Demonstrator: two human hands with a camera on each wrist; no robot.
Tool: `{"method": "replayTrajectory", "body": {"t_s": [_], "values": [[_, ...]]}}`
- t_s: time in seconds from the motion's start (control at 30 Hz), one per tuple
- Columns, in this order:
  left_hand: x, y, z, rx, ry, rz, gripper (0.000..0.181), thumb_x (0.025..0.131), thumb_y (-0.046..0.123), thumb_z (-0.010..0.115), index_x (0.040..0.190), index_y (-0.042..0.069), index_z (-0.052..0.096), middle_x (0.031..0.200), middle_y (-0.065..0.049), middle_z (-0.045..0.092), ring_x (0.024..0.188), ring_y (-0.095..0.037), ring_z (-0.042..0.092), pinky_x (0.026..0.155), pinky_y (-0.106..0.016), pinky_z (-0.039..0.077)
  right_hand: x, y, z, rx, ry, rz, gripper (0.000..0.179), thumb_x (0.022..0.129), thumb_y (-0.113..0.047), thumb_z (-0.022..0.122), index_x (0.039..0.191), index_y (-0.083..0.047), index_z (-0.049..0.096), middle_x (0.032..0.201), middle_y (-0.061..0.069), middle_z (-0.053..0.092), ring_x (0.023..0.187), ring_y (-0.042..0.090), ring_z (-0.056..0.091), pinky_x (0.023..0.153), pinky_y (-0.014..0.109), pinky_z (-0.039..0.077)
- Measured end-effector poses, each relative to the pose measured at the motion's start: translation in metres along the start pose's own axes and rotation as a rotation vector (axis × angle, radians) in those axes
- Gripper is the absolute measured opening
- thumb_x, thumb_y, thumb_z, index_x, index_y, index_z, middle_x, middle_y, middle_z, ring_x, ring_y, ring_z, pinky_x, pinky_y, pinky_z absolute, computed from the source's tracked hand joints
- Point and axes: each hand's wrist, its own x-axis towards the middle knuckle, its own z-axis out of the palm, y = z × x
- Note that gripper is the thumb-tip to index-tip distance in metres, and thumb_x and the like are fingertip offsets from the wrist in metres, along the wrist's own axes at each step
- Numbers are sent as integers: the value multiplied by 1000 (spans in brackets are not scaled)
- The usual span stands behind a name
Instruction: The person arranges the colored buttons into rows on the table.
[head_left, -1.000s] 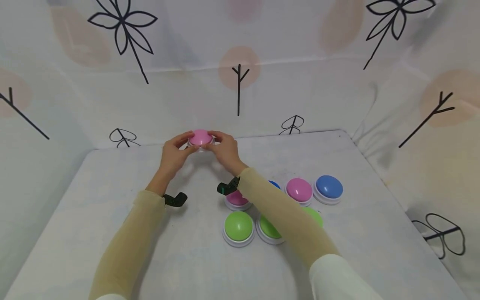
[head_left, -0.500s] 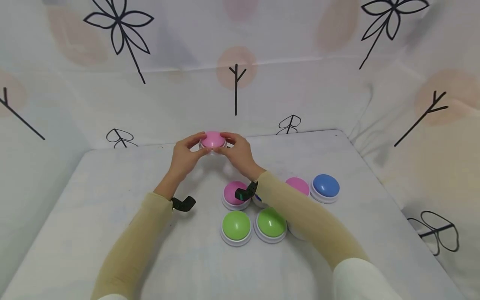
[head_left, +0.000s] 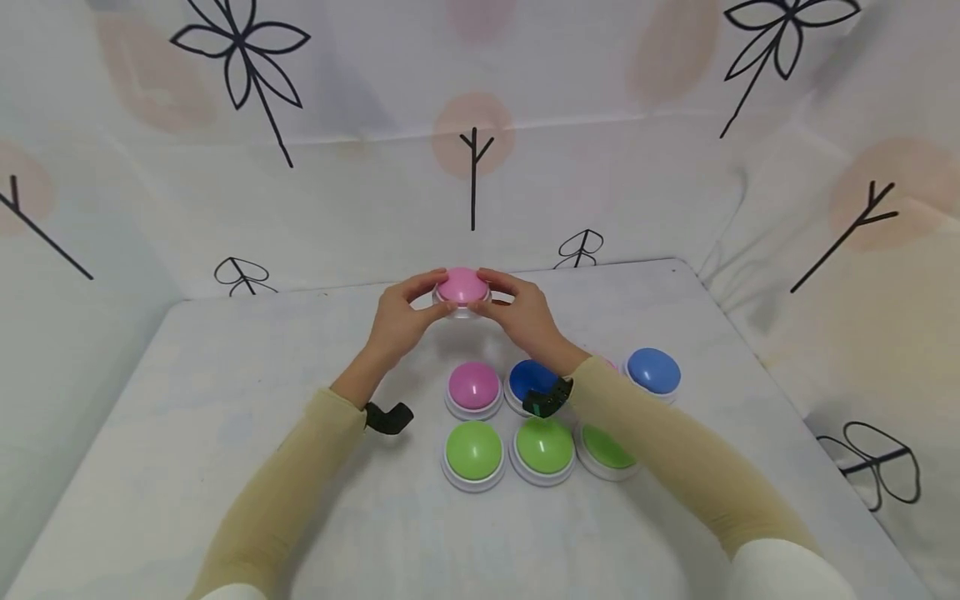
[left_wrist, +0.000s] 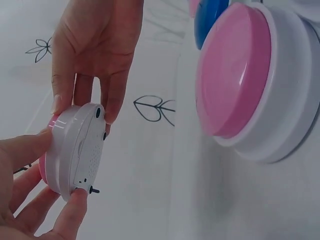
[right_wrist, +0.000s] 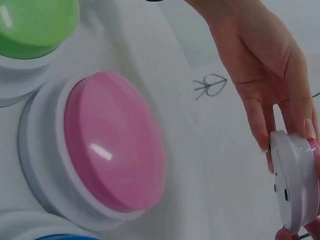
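Both hands hold one pink push button (head_left: 462, 286) with a white base, raised above the far part of the table. My left hand (head_left: 399, 321) grips its left side, and my right hand (head_left: 531, 321) grips its right side, thumbs nearest me. The left wrist view shows the button's white underside (left_wrist: 89, 150), with small holes and dark dots, turned partly to that camera. Below the hands, another pink button (head_left: 473, 387) and a dark blue button (head_left: 531, 379) sit on the table, the blue one partly behind the right wrist's camera.
Three green buttons (head_left: 474, 451) form the near row. Farther right stands a blue button (head_left: 654, 370); a pink one beside it is mostly hidden by the right sleeve (head_left: 675, 454). Patterned white cloth (head_left: 360, 192) rises behind the white table (head_left: 225, 392).
Both hands have carried the held pink button to the right and slightly nearer, from left of the group to above the left pink button. The buttons on the table have stayed put.
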Motion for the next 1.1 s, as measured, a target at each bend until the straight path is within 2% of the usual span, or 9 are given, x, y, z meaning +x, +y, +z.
{"method": "replayTrajectory", "body": {"t_s": [0.23,0.5,0.63,0.77,0.9,1.1], "values": [[-4,6,19,-26,-52,31,43,90,24,76,132,18,66,140,4,58,132,-19,49,111,-48,38,-19,5,-26,-10,-24,12,53,92,-22,74,141,-17,58,141,4,57,130,21,51,103,37,47],[-7,17,47,-7,-98,65,42,91,23,75,132,20,66,137,6,60,129,-14,50,105,-43,45,-43,10,-58,-41,-41,6,56,92,-27,74,144,-17,55,142,5,56,131,23,49,103,40,47],[-7,22,62,3,-126,69,41,91,26,75,131,21,67,136,8,61,129,-12,50,106,-43,44,-54,14,-71,-43,-36,2,56,93,-26,73,144,-17,54,142,5,55,132,23,48,103,40,47],[-7,24,74,-21,-152,78,40,91,26,75,129,20,68,135,9,62,130,-10,48,107,-44,44,-64,17,-82,-57,-27,36,56,93,-26,73,145,-17,54,144,6,54,133,25,46,103,40,46],[-8,26,87,-50,-181,86,39,90,23,76,128,19,69,135,10,61,131,-9,48,105,-42,46,-76,18,-92,-69,-15,60,56,93,-26,72,145,-16,53,144,8,53,134,26,46,101,34,47],[-10,31,108,-72,-221,91,38,91,20,75,128,19,69,136,12,60,132,-7,47,103,-40,48,-92,25,-108,-104,18,27,54,94,-24,72,144,-12,55,142,11,55,131,28,48,94,17,46]]}}
